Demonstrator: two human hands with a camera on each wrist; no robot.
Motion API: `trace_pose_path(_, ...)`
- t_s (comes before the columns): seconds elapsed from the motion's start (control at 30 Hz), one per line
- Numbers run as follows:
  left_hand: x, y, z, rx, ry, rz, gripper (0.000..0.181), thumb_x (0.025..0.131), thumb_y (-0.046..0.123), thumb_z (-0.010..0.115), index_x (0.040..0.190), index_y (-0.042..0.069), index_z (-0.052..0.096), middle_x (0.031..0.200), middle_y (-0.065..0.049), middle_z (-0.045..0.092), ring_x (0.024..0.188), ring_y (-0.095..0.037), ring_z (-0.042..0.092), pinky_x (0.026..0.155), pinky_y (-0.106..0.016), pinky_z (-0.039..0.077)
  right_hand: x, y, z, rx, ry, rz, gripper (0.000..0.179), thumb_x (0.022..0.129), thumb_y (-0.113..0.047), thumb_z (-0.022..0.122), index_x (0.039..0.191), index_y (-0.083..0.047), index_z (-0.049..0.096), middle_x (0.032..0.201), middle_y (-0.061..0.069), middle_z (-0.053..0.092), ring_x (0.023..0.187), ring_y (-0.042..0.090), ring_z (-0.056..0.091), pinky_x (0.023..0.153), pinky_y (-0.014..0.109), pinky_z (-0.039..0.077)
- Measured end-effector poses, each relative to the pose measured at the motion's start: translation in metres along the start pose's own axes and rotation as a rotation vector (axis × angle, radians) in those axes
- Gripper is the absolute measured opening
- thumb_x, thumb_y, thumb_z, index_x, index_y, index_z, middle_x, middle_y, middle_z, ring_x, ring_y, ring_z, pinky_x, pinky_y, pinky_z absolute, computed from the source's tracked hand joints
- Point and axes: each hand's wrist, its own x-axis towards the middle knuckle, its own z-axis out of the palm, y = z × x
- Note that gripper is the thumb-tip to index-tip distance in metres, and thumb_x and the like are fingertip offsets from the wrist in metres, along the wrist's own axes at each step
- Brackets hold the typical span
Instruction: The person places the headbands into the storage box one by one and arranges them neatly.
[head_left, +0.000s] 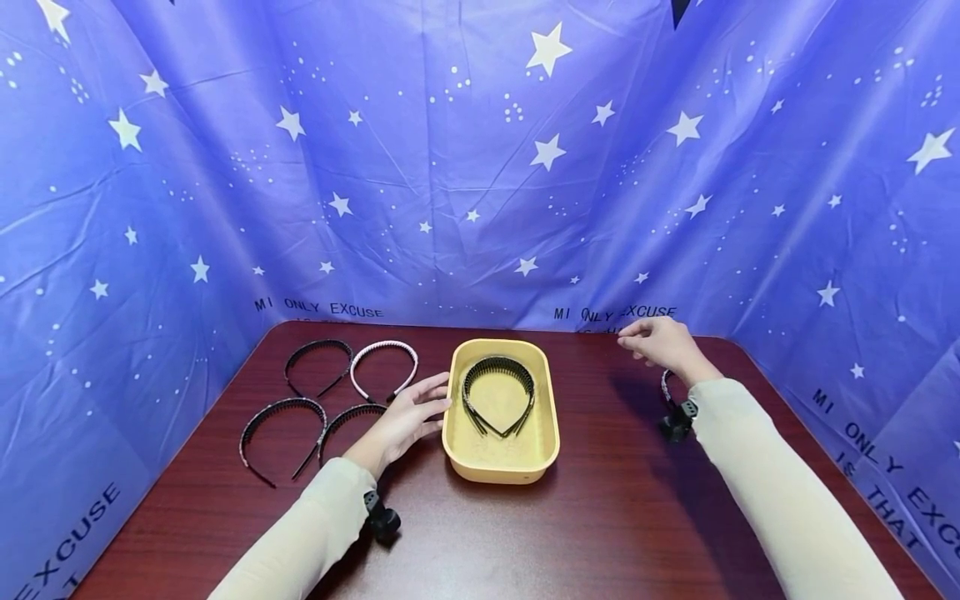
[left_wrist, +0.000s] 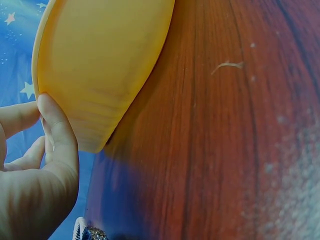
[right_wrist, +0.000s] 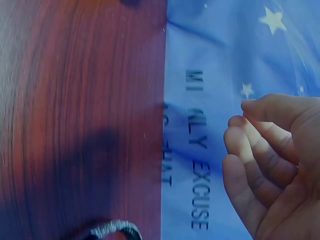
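A dark red-brown, glossy, wood-grained table point(head_left: 600, 517) fills the lower part of the head view, a pale glare lying on its near half and the right arm's shadow falling across its right side. A small pale thread-like fibre point(left_wrist: 228, 65) shows on the grain in the left wrist view. Creased blue-violet fabric curtains point(head_left: 465, 150), printed with white stars, dots and black lettering, surround the back and both sides. Near the middle stands a yellow rounded rectangular tub point(head_left: 501, 477), with black toothed headbands point(head_left: 498, 364) overlapping inside it. The left hand point(head_left: 401, 421) has its fingertips against the tub's left rim; whether they pinch it I cannot tell. Around and behind that hand lie a plain black headband point(head_left: 318, 342), a pink-and-black headband point(head_left: 384, 343), a dark speckled headband point(head_left: 281, 403) and another dark headband point(head_left: 352, 409) partly hidden by the hand. The right hand point(head_left: 662, 343) hangs above the far right of the table, its fingers loosely bent, thumb tip close to the forefinger, nothing visible between them. Below its wrist lies a silvery, glittering headband point(right_wrist: 112, 228), mostly hidden. Cream sleeves point(head_left: 765, 467) cover both arms.
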Motion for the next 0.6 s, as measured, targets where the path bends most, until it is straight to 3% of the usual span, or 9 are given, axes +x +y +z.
trace_pose_path(0.27, 0.000, -0.001, 0.000, -0.004, -0.005, -0.001, 0.058, 0.098, -0.001, 0.058, 0.153, 0.003, 0.038, 0.140, -0.023, 0.048, 0.105, -0.019, 0.059, 0.084, -0.032, 0.054, -0.010, 0.023, -0.025, -0.002, 0.035, 0.014, 0.037, 0.095, -0.030, 0.069, 0.117, 0.000, 0.070, 0.095, 0.010, 0.075, 0.078, 0.015, 0.068, 0.068, 0.036, 0.060)
trace_pose_path(0.6, 0.000, 0.000, 0.000, -0.003, -0.001, -0.002, 0.059, 0.098, 0.000, 0.059, 0.153, 0.004, 0.038, 0.141, -0.023, 0.048, 0.107, -0.020, 0.059, 0.084, -0.032, 0.054, -0.025, 0.065, -0.048, -0.120, 0.083, 0.045, 0.045, 0.098, -0.036, 0.064, 0.120, 0.003, 0.069, 0.093, 0.009, 0.075, 0.075, 0.012, 0.067, 0.068, 0.029, 0.053)
